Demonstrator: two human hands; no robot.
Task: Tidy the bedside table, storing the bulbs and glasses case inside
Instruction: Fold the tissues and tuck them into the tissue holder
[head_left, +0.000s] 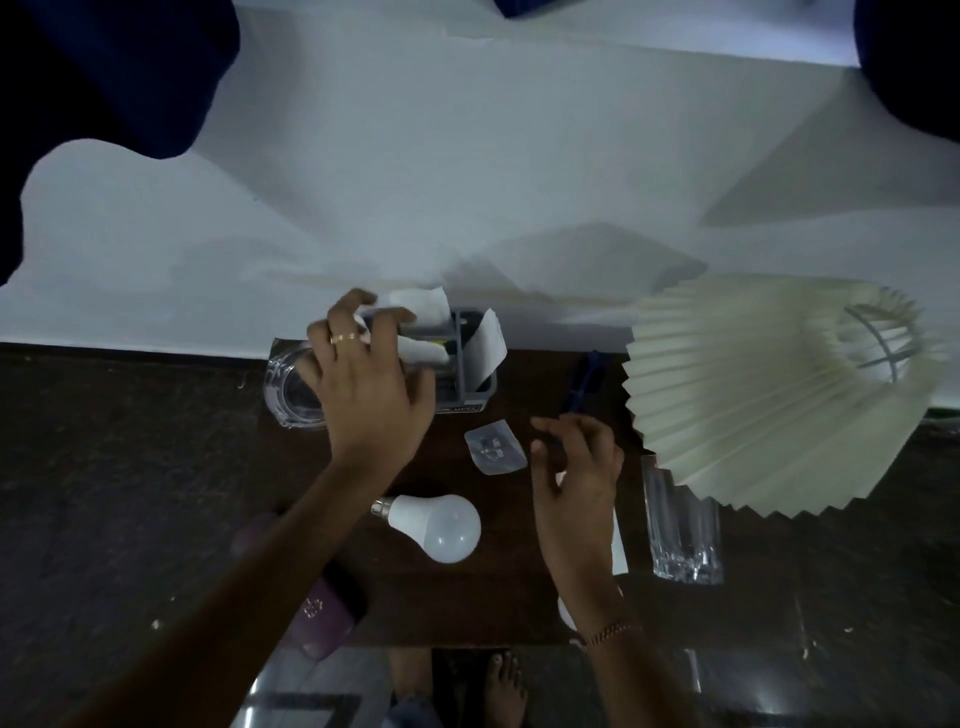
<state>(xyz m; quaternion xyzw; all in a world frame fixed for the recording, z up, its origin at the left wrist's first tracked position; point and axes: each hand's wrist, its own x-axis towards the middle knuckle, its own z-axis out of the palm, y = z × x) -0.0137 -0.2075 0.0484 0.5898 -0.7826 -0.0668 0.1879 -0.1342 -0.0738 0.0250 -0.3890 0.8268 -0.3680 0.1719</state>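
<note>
Left hand (363, 384), I see, grips the white paper (421, 306) in the grey box (470, 397) beyond the bulb (441, 525); right hand (576, 483) hovers loose-fingered, holding nothing, right of that bulb, which lies on the table (493, 597).

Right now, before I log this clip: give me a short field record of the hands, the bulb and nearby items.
left hand: fingers curled on white paper in grey organizer
right hand: loosely curled, holding nothing
bulb: lying on its side on table, untouched
tall glass: stands beside lampshade
</note>
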